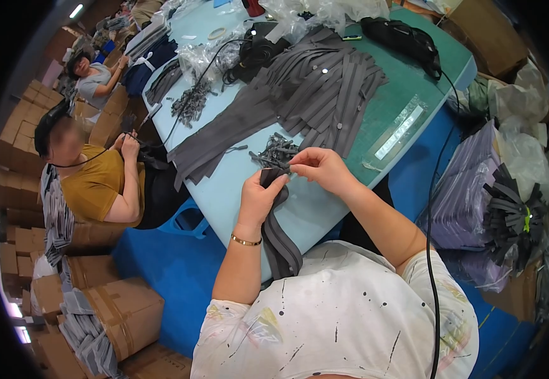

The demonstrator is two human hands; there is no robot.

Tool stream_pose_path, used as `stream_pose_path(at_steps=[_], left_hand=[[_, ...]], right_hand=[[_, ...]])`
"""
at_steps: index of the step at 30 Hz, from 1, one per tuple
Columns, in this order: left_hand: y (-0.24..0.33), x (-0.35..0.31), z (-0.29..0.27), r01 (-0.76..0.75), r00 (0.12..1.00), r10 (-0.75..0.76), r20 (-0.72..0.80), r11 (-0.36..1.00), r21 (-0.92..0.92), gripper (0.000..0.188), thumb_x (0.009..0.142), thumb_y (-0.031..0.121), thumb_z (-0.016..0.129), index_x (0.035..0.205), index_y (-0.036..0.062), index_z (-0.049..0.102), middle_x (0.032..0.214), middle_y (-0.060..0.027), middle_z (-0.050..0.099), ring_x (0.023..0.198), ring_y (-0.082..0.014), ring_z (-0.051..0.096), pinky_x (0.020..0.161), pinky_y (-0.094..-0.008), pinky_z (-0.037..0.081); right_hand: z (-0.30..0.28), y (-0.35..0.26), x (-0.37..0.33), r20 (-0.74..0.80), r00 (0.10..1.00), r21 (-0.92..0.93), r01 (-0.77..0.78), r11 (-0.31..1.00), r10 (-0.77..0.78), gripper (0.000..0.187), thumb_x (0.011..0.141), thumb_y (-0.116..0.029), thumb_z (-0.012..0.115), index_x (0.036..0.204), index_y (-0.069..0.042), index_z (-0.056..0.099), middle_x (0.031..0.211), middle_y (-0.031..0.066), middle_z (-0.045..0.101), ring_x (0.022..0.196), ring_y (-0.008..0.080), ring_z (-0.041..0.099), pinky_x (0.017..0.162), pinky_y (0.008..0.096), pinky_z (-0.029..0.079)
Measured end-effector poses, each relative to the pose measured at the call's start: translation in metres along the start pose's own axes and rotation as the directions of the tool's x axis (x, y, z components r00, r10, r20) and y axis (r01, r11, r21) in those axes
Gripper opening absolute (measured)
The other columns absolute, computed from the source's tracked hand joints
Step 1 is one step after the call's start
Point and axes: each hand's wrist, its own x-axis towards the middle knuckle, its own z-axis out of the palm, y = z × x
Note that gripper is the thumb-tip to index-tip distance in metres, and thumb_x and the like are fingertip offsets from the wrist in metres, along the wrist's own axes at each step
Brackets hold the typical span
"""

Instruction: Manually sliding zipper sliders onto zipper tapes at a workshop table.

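Over the near corner of the pale bench [312, 215], the left hand [257, 197] has its fingers clamped on a dark grey zipper strip [280, 239], which hangs toward the white shirt [337, 303]. The right hand [323, 170] has thumb and forefinger together at the strip's upper end; what they pinch is too small to tell. Just beyond lies a pile of small grey pieces [277, 150]. Open bench top runs from the left hand to the left edge; a green surface [404, 95] stops just short of the right edge.
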Motion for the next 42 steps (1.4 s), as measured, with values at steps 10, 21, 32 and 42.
stream_pose_path(at_steps=[10, 21, 32, 42], left_hand=[[-0.002, 0.001, -0.001, 0.003, 1.0, -0.004, 0.018, 1.0, 0.022, 0.013, 0.081, 0.005, 0.064, 0.092, -0.0021, 0.063, 0.084, -0.0053, 0.065, 0.075, -0.0095, 0.059, 0.069, -0.0203, 0.046], [0.0, 0.0, 0.002, -0.001, 1.0, 0.0, 0.02, 0.999, 0.036, 0.014, 0.082, 0.006, 0.064, 0.094, -0.0008, 0.061, 0.082, -0.0027, 0.063, 0.073, -0.0077, 0.057, 0.066, -0.0201, 0.046], [0.0, 0.007, -0.003, -0.074, 0.997, 0.061, -0.049, 0.938, -0.337, 0.026, 0.083, 0.002, 0.062, 0.108, 0.0022, 0.056, 0.091, -0.0066, 0.063, 0.082, -0.0129, 0.06, 0.074, -0.0229, 0.049], [-0.012, 0.01, -0.017, -0.12, 0.988, 0.057, -0.145, 0.872, -0.474, 0.023, 0.084, 0.004, 0.061, 0.107, 0.0037, 0.057, 0.088, -0.006, 0.063, 0.076, -0.0112, 0.06, 0.062, -0.0199, 0.045]], right_hand=[[0.001, -0.006, -0.002, 0.017, 0.999, -0.115, 0.035, 0.993, -0.033, 0.011, 0.08, -0.008, 0.066, 0.09, -0.002, 0.063, 0.079, 0.0, 0.063, 0.07, 0.0041, 0.056, 0.061, 0.0193, 0.045], [0.001, -0.013, -0.003, 0.01, 1.0, -0.196, 0.009, 0.981, -0.007, 0.011, 0.078, -0.011, 0.066, 0.085, -0.002, 0.065, 0.075, 0.0037, 0.066, 0.071, 0.0089, 0.061, 0.065, 0.0228, 0.047], [0.011, 0.004, 0.004, -0.046, 0.996, -0.016, -0.072, 0.997, 0.071, 0.037, 0.083, -0.017, 0.063, 0.116, -0.002, 0.052, 0.087, 0.0038, 0.063, 0.077, 0.0097, 0.058, 0.067, 0.0248, 0.048], [0.022, 0.019, 0.003, 0.13, 0.947, 0.609, -0.309, 0.73, 0.293, 0.035, 0.08, -0.012, 0.067, 0.112, -0.003, 0.054, 0.091, 0.0029, 0.059, 0.079, 0.0087, 0.056, 0.069, 0.0229, 0.048]])
